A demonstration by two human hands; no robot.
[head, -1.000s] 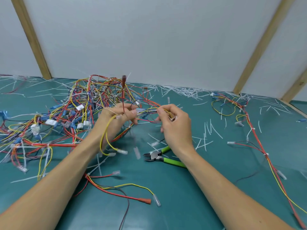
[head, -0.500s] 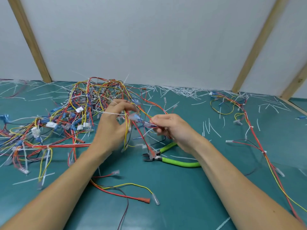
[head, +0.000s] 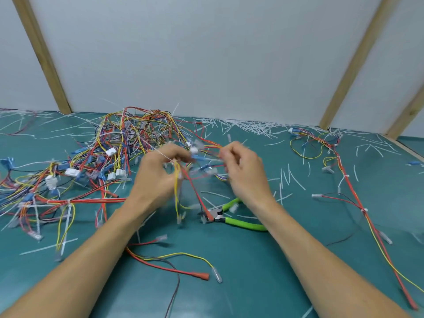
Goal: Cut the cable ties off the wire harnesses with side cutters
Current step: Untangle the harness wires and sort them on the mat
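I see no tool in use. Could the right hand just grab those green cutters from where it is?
Probably yes. The cutters lie on the mat just below the right hand, nothing covering the handles. But that hand is pinching wires with the left hand, so it must let go first.

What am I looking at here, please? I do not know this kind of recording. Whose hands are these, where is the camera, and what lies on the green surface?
There is no machine: a person works with two bare hands. The one picture comes from a camera worn on the person's head, looking forward and down. The left hand and the right hand both hold a bunch of coloured wires lifted above the green table; the fingers curl round them, though the motion blurs the details. Under the right wrist lie the cutters with green handles, held by nobody. To the left is a big tangled pile of harnesses. To the right lies a single long harness. The many white strips look like cut cable ties.
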